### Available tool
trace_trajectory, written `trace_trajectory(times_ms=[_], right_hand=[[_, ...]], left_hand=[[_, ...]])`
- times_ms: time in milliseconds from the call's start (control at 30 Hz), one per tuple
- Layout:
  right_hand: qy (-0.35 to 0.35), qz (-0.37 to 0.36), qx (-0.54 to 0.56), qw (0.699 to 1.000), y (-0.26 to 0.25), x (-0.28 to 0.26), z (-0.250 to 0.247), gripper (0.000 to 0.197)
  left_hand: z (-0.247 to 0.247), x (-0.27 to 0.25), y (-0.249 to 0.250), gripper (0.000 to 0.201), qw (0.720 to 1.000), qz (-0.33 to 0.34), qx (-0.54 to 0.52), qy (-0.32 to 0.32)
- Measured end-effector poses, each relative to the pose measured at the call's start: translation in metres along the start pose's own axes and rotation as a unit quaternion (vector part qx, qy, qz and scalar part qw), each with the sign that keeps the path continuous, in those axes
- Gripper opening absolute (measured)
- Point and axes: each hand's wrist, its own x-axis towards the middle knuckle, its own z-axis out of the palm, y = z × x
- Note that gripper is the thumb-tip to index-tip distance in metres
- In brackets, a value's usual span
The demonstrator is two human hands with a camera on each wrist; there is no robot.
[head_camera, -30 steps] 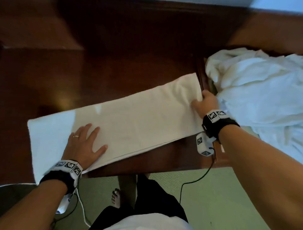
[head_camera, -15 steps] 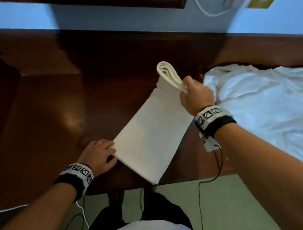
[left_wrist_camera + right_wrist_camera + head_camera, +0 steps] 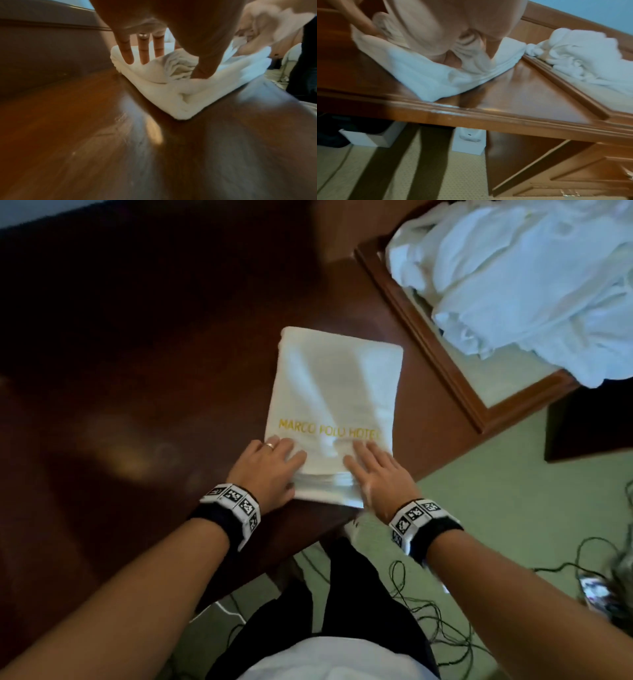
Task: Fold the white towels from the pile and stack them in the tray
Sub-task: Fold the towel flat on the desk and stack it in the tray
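A folded white towel [image 3: 335, 385] with yellow hotel lettering lies as a thick rectangle on the dark wooden table [image 3: 154, 354], near its front edge. My left hand [image 3: 277, 460] rests flat on the towel's near left corner, fingers [image 3: 127, 54] straight on top and thumb against the layered edge of the towel [image 3: 188, 97]. My right hand [image 3: 370, 470] lies flat on the near right corner with straight fingers. The right wrist view shows its palm [image 3: 453, 27] over the towel [image 3: 423, 75], blurred. The pile of loose white towels [image 3: 531, 275] fills a wooden-rimmed tray [image 3: 421, 344] at the right.
The table's front edge [image 3: 488, 116] runs just below the towel. Cables [image 3: 428, 611] trail over the green floor by my legs. A dark piece of furniture [image 3: 589, 426] stands right of the table. White boxes [image 3: 366, 138] sit under the table.
The towel was a long strip; my right hand lifted its far end and folded it over. It now lies as a compact rectangle with both hands flat on its near edge.
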Motion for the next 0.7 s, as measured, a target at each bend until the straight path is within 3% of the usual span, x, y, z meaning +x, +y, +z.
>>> trace_trajectory(times_ms=[133, 267, 333, 467, 533, 633, 700], right_hand=[[0.083, 0.023, 0.037, 0.996, 0.016, 0.004, -0.016, 0.036], [0.177, 0.041, 0.03, 0.983, 0.007, -0.01, -0.029, 0.035], [0.144, 0.03, 0.019, 0.989, 0.002, -0.028, -0.013, 0.037], [0.058, 0.037, 0.031, 0.997, -0.001, -0.042, 0.013, 0.049], [0.093, 0.046, 0.059, 0.993, -0.003, -0.039, 0.007, 0.036], [0.179, 0.048, 0.081, 0.979, -0.003, -0.041, -0.002, 0.024], [0.162, 0.016, 0.052, 0.985, -0.005, -0.051, 0.0, 0.026]], left_hand=[[-0.006, 0.018, -0.007, 0.045, 0.999, 0.021, 0.027, 0.018], [-0.01, 0.009, -0.013, 0.028, 0.991, 0.035, -0.019, 0.125], [0.0, -0.005, -0.012, 0.03, 0.989, 0.063, -0.031, 0.131], [0.024, -0.02, -0.012, 0.036, 0.996, 0.066, -0.018, 0.057], [0.019, -0.019, -0.009, 0.026, 0.993, 0.057, -0.04, 0.094], [0.012, -0.027, -0.005, 0.027, 0.978, 0.028, -0.098, 0.18], [0.017, -0.04, -0.002, 0.027, 0.977, 0.049, -0.104, 0.18]])
